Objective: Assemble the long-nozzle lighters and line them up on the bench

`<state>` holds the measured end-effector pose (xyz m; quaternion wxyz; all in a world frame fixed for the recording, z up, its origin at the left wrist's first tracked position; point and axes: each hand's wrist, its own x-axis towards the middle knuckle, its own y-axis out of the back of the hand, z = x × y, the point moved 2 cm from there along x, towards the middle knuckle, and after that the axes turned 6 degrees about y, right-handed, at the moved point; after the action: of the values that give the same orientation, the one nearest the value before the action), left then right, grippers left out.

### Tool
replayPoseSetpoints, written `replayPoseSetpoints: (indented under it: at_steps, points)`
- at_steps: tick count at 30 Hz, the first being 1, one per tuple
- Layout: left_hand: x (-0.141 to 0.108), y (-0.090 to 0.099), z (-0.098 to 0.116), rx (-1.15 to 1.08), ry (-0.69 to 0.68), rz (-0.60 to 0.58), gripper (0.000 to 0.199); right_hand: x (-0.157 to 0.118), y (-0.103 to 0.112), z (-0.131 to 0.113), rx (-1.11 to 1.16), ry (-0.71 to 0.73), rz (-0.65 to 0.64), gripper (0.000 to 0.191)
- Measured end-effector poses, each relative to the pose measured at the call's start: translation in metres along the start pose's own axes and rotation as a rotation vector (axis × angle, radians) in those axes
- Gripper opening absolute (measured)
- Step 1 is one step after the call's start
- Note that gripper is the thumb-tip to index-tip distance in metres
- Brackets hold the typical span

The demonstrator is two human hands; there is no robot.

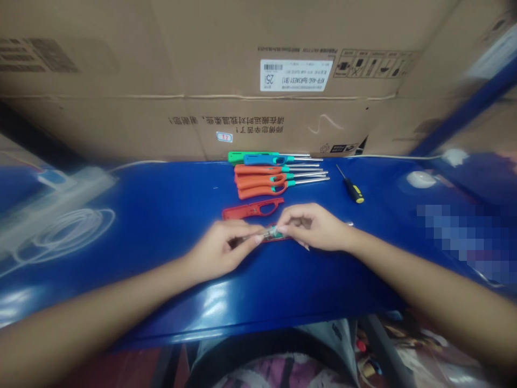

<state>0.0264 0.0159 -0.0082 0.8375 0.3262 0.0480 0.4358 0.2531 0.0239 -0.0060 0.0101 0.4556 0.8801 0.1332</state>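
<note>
An opened long-nosed lighter (pixel 276 235) lies low over the blue table, its red half-shell and green and clear inner parts showing between my fingertips. From the left, my left hand (pixel 224 245) pinches the lighter's inner parts with thumb and forefinger. My right hand (pixel 317 227) is closed on the green part at the other side and hides much of the shell. A metal tip (pixel 350 223) pokes out beyond my right wrist. Just behind my hands rests a loose red half-shell (pixel 242 209) with a trigger opening.
Several orange lighters (pixel 258 191), a blue lighter (pixel 258 159) and a green lighter (pixel 238 156) lie stacked behind. A black-and-yellow screwdriver (pixel 354 191) is at right. Coiled white cable (pixel 76 231) lies left on the blue table (pixel 161 302). A large cardboard box (pixel 141 64) walls the back.
</note>
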Motion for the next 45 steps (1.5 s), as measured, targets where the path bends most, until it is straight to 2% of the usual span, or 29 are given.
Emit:
replayPoseSetpoints:
  at_steps: [14, 20, 24, 28, 32, 38, 42, 45]
  points:
    - [0.001, 0.002, 0.001, -0.005, 0.012, 0.009, 0.024, 0.0, 0.0, -0.001, 0.017, -0.056, -0.017, 0.029]
    - [0.0, 0.0, -0.001, 0.035, -0.052, -0.019, 0.024, 0.0, 0.001, 0.002, 0.009, 0.031, -0.01, 0.027]
    - [0.0, -0.002, -0.001, 0.04, -0.032, -0.011, 0.024, 0.001, 0.0, 0.001, -0.043, 0.072, 0.01, 0.022]
    - [0.0, 0.0, 0.0, 0.056, 0.024, 0.01, 0.024, 0.003, -0.001, -0.001, 0.004, -0.003, -0.005, 0.027]
    - [0.0, 0.007, 0.001, 0.216, -0.054, 0.001, 0.026, 0.001, 0.002, -0.002, -0.051, -0.041, -0.028, 0.03]
    - [0.002, 0.013, -0.002, 0.412, -0.149, -0.063, 0.028, -0.002, 0.011, -0.007, -0.395, 0.118, -0.022, 0.017]
    - [0.004, 0.011, -0.007, 0.408, -0.13, -0.06, 0.027, -0.002, 0.011, -0.011, -0.548, 0.255, -0.013, 0.014]
    - [0.005, 0.011, -0.011, 0.373, -0.111, -0.035, 0.019, -0.004, 0.01, -0.012, -0.627, 0.359, -0.014, 0.015]
